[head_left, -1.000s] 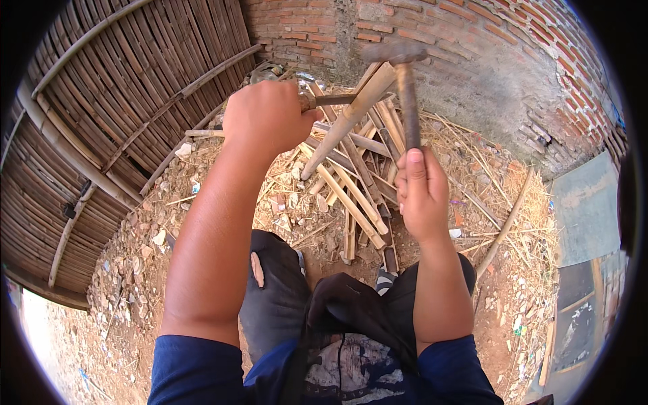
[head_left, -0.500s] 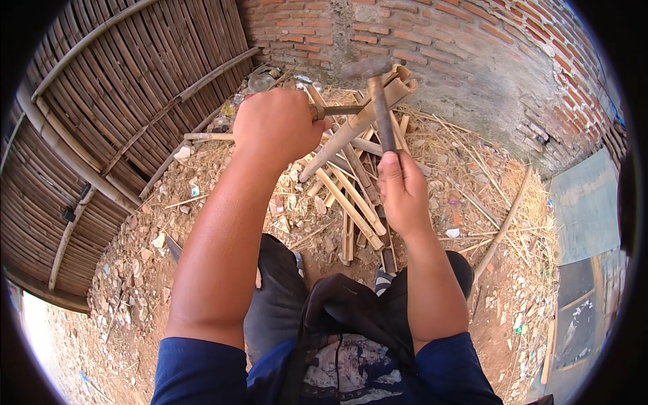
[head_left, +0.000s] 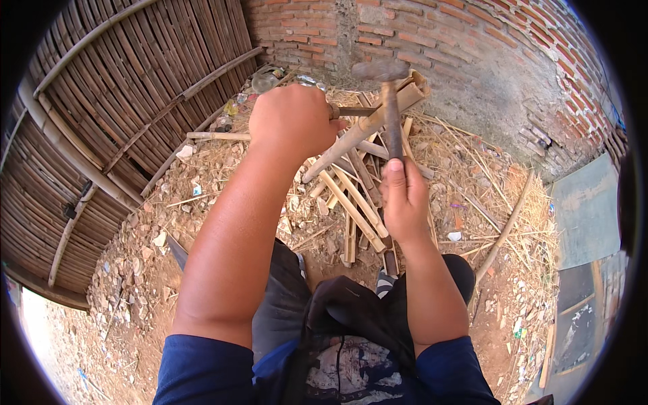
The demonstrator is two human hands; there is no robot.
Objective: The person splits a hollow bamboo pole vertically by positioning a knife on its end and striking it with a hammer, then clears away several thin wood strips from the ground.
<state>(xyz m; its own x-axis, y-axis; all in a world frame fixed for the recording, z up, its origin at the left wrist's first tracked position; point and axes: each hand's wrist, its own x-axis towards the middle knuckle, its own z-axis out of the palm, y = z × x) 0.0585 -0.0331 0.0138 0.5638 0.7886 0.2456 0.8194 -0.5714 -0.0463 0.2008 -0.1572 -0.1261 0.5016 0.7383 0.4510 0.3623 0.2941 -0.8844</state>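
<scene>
My left hand [head_left: 293, 125] is closed around the wooden handle of a knife [head_left: 356, 111], its blade reaching right to a bamboo pole [head_left: 343, 145]. The pole slants up and away to the right, and its far end is split open. Gripped by its handle in my right hand [head_left: 405, 199] is a hammer [head_left: 380, 70]. The hammer's head overlaps the pole's split end in view; whether they touch I cannot tell. Split bamboo pieces [head_left: 354, 209] lie heaped on the ground below the pole.
A woven bamboo wall [head_left: 128, 88] stands on the left, a brick wall [head_left: 472, 81] at the back. Stones and straw litter the ground [head_left: 155, 270]. A dark blade [head_left: 177, 251] shows beside my left forearm, a long stick [head_left: 506, 226] lies right, and grey panels [head_left: 587, 209] stand beyond it.
Both hands have shifted slightly to the right, along with the knife, the hammer and the pole's far end. The hammer's head sits a little lower in view.
</scene>
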